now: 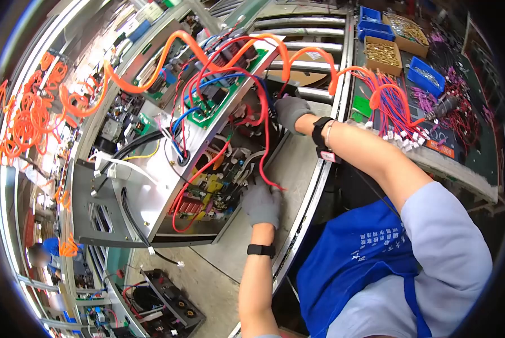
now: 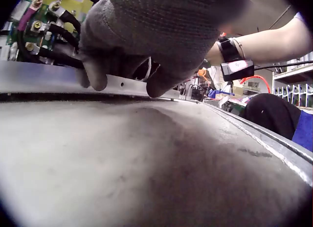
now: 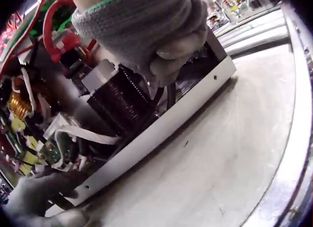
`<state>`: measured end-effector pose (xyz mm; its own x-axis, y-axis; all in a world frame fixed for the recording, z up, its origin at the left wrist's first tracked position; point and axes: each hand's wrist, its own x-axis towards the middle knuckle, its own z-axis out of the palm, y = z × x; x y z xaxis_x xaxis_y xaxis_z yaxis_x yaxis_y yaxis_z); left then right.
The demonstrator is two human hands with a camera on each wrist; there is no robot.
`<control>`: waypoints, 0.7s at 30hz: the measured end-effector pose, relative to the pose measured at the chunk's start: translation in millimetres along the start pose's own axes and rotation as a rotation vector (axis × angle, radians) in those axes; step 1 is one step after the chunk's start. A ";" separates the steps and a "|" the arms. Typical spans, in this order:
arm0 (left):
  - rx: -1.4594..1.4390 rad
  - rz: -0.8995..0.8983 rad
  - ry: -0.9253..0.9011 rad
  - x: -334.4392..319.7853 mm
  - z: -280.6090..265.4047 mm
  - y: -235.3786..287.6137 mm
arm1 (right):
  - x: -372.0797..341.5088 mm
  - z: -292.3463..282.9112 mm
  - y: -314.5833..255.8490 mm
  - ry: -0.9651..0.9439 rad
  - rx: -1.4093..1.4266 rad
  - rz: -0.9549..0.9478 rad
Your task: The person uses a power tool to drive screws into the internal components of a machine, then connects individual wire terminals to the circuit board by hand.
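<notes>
A large open metal chassis (image 1: 151, 169) full of circuit boards and wiring lies in front of me. My gloved left hand (image 1: 261, 205) grips its near metal rim (image 2: 58, 75), fingers on the inner side and thumb outside. Farther along the same side, my gloved right hand (image 1: 293, 112) reaches inside near the corner. Its fingers curl at a black cable (image 3: 171, 96), beside a black finned block (image 3: 122, 100); the fingertips partly hide the cable. Loose red cables (image 1: 265, 146) hang over the opening between both hands.
Coiled orange air hose (image 1: 145, 87) stretches over the chassis. Rollers (image 1: 303, 34) run behind it. At right, a bench carries blue bins (image 1: 426, 76), a box of brass parts (image 1: 382, 53) and bundled wires (image 1: 388, 110). Another opened unit (image 1: 168, 304) lies at lower left.
</notes>
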<state>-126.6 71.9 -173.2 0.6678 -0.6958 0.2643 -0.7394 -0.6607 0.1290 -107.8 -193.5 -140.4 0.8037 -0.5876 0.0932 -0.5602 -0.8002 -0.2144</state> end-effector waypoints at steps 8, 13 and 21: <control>0.050 -0.055 -0.019 2.6 0.9 8.2 | -27.0 25.2 6.5 -0.010 0.174 0.007; 0.148 -0.104 -0.094 5.1 -1.6 12.7 | -46.3 3.9 2.5 -0.021 0.289 0.028; 0.108 -0.055 0.045 2.3 10.1 5.6 | -74.7 17.8 50.0 0.209 0.703 0.083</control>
<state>-128.4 63.8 -181.4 0.7007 -0.6459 0.3030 -0.6868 -0.7256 0.0417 -192.3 -187.5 -175.4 0.6704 -0.7093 0.2179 -0.3001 -0.5278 -0.7946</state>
